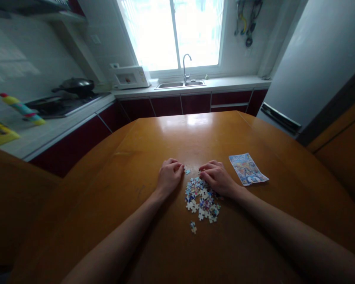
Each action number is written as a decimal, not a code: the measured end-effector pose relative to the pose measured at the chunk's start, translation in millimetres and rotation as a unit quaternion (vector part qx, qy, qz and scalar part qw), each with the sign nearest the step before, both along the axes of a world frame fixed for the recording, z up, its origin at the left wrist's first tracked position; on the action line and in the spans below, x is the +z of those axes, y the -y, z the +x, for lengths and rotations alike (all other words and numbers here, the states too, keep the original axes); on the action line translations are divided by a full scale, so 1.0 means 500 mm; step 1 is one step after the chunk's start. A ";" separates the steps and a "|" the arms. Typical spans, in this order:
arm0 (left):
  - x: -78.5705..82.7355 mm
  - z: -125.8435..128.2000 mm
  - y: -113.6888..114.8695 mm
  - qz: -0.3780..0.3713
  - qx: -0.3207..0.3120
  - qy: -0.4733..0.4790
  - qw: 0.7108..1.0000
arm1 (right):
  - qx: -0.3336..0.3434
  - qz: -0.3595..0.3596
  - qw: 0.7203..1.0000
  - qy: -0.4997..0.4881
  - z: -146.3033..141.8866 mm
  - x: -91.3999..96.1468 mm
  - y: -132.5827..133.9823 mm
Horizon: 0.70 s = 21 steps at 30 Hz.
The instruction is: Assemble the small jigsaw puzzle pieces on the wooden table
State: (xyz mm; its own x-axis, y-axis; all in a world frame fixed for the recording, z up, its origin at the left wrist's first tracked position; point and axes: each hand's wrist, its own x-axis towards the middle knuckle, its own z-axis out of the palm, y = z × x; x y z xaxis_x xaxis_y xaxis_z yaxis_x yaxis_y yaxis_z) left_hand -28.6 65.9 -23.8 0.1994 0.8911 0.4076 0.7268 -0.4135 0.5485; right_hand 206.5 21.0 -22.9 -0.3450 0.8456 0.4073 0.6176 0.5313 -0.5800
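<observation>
A heap of small jigsaw puzzle pieces [205,203] lies on the wooden table, some picture side up and others showing plain pale backs. My left hand [169,176] rests to the upper left of the heap, its thumb and fingertips pinched at a small puzzle piece. Just right of those fingertips is a light blue puzzle piece [187,172]. My right hand [215,176] leans over the heap's upper right edge with curled fingers, a bit of a piece showing at the fingertips. A couple of puzzle pieces [193,227] lie apart, below the heap.
A creased picture sheet [247,169] lies on the table [154,138] right of my right hand. Beyond the table are a sink [180,85], a white microwave [130,77] and a stove with a black wok [77,86]. A fridge [310,59] stands at right.
</observation>
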 end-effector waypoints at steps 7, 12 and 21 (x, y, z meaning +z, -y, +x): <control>-0.003 0.000 -0.007 0.006 -0.005 0.026 1.000 | 0.013 0.006 1.000 -0.008 0.000 0.007 0.002; 0.000 0.003 -0.003 0.021 -0.029 0.026 0.999 | 0.007 0.011 1.000 -0.014 0.000 0.005 0.002; 0.000 0.007 0.000 0.030 -0.050 0.018 0.998 | 0.051 0.024 0.998 -0.006 0.003 0.000 -0.003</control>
State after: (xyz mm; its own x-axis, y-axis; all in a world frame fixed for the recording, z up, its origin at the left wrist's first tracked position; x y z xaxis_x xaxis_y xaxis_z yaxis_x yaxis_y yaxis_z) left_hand -25.1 66.0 -23.7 0.2710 0.8410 0.4684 0.6605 -0.5164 0.5451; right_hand 207.9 22.3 -23.0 -0.4234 0.7856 0.4511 0.5526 0.6186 -0.5585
